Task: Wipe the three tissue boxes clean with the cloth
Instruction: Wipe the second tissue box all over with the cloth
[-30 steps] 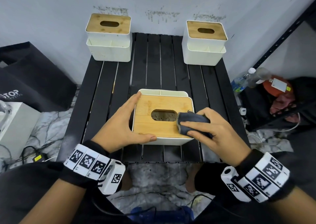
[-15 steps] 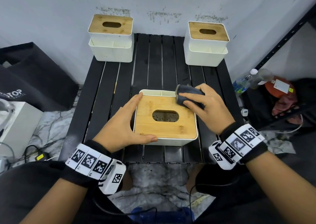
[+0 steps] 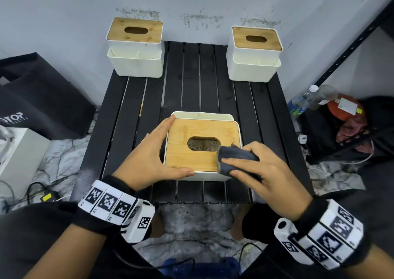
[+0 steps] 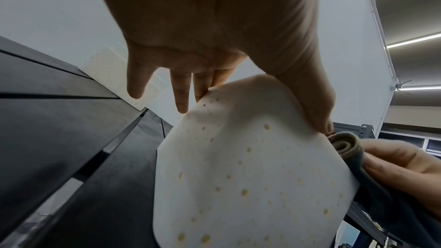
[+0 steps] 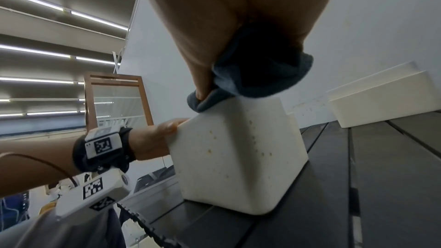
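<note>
A white tissue box with a bamboo lid [image 3: 193, 157] [image 4: 250, 176] [image 5: 236, 157] sits at the table's near middle; its white sides carry small yellow spots. My left hand [image 3: 149, 157] [image 4: 214, 44] [image 5: 152, 140] braces its left side, fingers straight along the side, thumb along the front edge. My right hand [image 3: 262, 172] [image 5: 238, 16] grips a folded dark grey cloth [image 3: 234, 158] [image 4: 346, 146] [image 5: 257, 76] and presses it on the lid's near right corner. Two more white boxes with bamboo lids stand at the back left [image 3: 135, 48] and back right [image 3: 254, 54] [image 5: 381, 99].
The black slatted table [image 3: 198, 91] ends just in front of the near box. A black bag [image 3: 36, 99] lies on the floor to the left. Bottles and clutter [image 3: 332, 108] sit beside a black rack at the right. Cables run over the floor below.
My right hand swept the cloth from the lid's near right up to its far right corner, then back to the near right. The left hand and the box stayed put.
</note>
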